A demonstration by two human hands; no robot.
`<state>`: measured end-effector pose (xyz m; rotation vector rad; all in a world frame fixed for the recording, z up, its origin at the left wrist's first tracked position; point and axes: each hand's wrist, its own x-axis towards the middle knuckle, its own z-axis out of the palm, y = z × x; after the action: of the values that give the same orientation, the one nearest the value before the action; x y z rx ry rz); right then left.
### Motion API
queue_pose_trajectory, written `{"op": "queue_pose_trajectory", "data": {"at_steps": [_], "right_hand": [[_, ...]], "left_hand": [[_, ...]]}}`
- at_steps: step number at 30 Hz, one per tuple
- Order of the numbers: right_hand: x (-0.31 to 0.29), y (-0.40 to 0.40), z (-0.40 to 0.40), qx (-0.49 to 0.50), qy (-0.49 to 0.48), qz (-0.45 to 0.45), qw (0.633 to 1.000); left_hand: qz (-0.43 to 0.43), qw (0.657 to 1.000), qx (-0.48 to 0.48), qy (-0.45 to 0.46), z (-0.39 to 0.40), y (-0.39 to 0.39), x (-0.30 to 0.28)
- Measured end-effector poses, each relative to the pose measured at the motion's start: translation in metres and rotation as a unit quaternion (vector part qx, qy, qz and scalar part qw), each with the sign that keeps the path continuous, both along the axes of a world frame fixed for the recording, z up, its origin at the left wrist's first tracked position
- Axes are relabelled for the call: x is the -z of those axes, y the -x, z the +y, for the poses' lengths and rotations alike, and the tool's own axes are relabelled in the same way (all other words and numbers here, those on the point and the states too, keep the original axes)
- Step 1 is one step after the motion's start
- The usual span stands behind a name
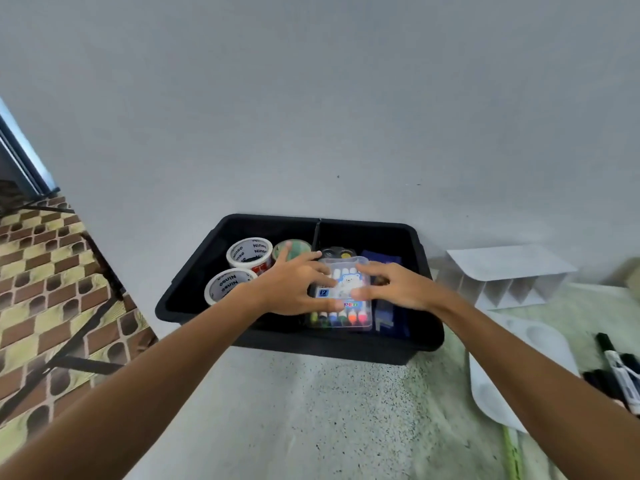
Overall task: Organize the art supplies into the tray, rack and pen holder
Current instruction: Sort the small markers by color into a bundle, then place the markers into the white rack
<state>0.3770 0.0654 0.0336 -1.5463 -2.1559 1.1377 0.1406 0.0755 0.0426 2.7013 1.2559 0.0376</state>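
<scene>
Both hands reach into the black tray (194, 271), which sits on the speckled counter (311, 410) against the wall. The left hand (291, 285) lies with fingers spread, their tips on the left edge of the clear crayon box (341, 299), thumb near its lower left corner. The right hand (391, 285) has its fingers loosely curled over the box's right side, thumb on the lid. The box lies in the tray's right compartment, over a dark blue pack (391, 320). Tape rolls (249, 252) fill the left compartment. To the right stand a white rack (502, 278), a palette (512, 372) and black markers (616, 368).
</scene>
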Motion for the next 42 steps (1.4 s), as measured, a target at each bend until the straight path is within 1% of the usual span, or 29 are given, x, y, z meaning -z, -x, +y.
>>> {"op": "queue_pose_trajectory", "data": {"at_steps": [4,6,7,10,11,12,14,15,16,17,18,19,21,23,25,27,28,31,33,35,37,39,40,41,42], "right_hand": [[0.009,0.003,0.000,0.053,-0.033,-0.022,0.998],[0.015,0.002,-0.002,0.068,-0.065,-0.035,0.995],[0.017,0.002,-0.002,0.064,-0.082,-0.050,0.993],[0.012,0.006,-0.012,0.041,-0.121,-0.145,0.981],[0.012,0.006,-0.014,0.030,-0.133,-0.154,0.979],[0.010,0.007,-0.018,0.026,-0.144,-0.141,0.979],[0.004,0.003,-0.030,0.056,-0.182,-0.063,0.980],[0.001,-0.004,-0.038,0.091,-0.205,-0.013,0.974],[-0.003,-0.012,-0.047,0.133,-0.226,0.030,0.964],[-0.007,-0.021,-0.055,0.172,-0.249,0.073,0.950],[-0.011,-0.034,-0.066,0.210,-0.261,0.107,0.936],[-0.013,-0.049,-0.075,0.238,-0.266,0.129,0.925],[-0.012,-0.085,-0.091,0.281,-0.256,0.140,0.914],[-0.004,-0.124,-0.106,0.326,-0.231,0.126,0.908],[0.007,-0.161,-0.122,0.371,-0.199,0.095,0.902],[0.020,-0.190,-0.136,0.395,-0.157,0.057,0.903],[0.025,-0.202,-0.144,0.399,-0.132,0.041,0.906],[0.039,-0.219,-0.164,0.384,-0.077,-0.016,0.920],[0.049,-0.220,-0.174,0.367,-0.073,-0.056,0.926],[0.054,-0.215,-0.182,0.347,-0.081,-0.093,0.930],[0.053,-0.207,-0.188,0.328,-0.095,-0.133,0.931],[0.052,-0.204,-0.189,0.325,-0.115,-0.147,0.927],[0.053,-0.204,-0.189,0.333,-0.127,-0.135,0.924],[0.053,-0.204,-0.188,0.349,-0.140,-0.102,0.921],[0.052,-0.205,-0.188,0.367,-0.152,-0.049,0.916]], "left_hand": [[-0.006,1.000,0.022,-0.007,-0.005,0.000,-0.001],[-0.016,0.999,0.036,-0.015,-0.006,0.001,0.002],[-0.024,0.999,0.041,-0.019,-0.006,0.002,0.003],[-0.028,0.998,0.044,-0.034,-0.005,0.001,0.005],[-0.021,0.998,0.040,-0.040,-0.005,-0.001,0.003],[-0.009,0.998,0.035,-0.050,-0.006,-0.003,0.001],[-0.013,0.995,0.037,-0.093,-0.011,-0.017,0.000],[-0.044,0.990,0.053,-0.127,-0.015,-0.028,0.001],[-0.094,0.980,0.072,-0.159,-0.020,-0.039,0.003],[-0.144,0.970,0.085,-0.177,-0.026,-0.052,0.004],[-0.182,0.963,0.092,-0.177,-0.035,-0.070,0.003],[-0.202,0.962,0.092,-0.158,-0.044,-0.089,-0.001],[-0.228,0.963,0.095,-0.112,-0.065,-0.129,-0.008],[-0.243,0.962,0.111,-0.064,-0.082,-0.167,-0.008],[-0.227,0.967,0.114,-0.008,-0.097,-0.203,-0.002],[-0.184,0.978,0.083,0.048,-0.109,-0.231,0.010],[-0.153,0.985,0.059,0.061,-0.113,-0.243,0.018],[-0.033,0.997,-0.031,0.060,-0.117,-0.265,0.044],[0.002,0.993,-0.079,0.088,-0.117,-0.270,0.060],[-0.010,0.989,-0.103,0.109,-0.119,-0.275,0.071],[-0.038,0.987,-0.116,0.105,-0.122,-0.278,0.074],[-0.067,0.982,-0.128,0.118,-0.126,-0.281,0.075],[-0.082,0.979,-0.136,0.128,-0.127,-0.282,0.074],[-0.095,0.976,-0.142,0.136,-0.128,-0.282,0.074],[-0.109,0.973,-0.143,0.141,-0.129,-0.283,0.074]]}}
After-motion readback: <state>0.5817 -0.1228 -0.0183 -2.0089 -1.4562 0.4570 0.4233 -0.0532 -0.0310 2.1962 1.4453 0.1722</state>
